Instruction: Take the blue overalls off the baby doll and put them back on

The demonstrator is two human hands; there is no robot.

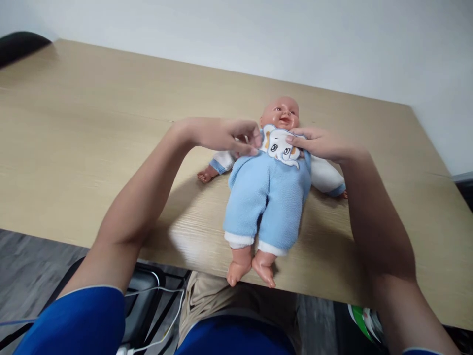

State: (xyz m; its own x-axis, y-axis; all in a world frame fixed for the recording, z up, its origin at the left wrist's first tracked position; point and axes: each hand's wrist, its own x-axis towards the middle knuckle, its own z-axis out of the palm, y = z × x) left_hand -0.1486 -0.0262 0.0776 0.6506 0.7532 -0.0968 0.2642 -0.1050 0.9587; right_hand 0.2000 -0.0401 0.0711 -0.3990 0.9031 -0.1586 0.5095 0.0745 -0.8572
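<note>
A baby doll (281, 111) lies on its back, feet toward me, dressed in light blue fleece overalls (266, 197) over a white top. An elephant-face patch (283, 143) covers the bib at its chest. At the bib's left edge, my left hand (240, 137) is closed in a pinch on the overalls; its curled fingers partly hide the cloth. My right hand (320, 143) grips the bib's upper right side, thumb across the patch and fingers beside the doll's chin. What lies under those fingers is hidden. The doll's arms spread out to both sides.
The doll lies on a wooden table (92, 138), its feet at the front edge. A pale wall (258, 39) stands behind. Below the edge are a black chair (142, 291), a white cable (177, 315) and a green-and-white object (360, 318) at the right.
</note>
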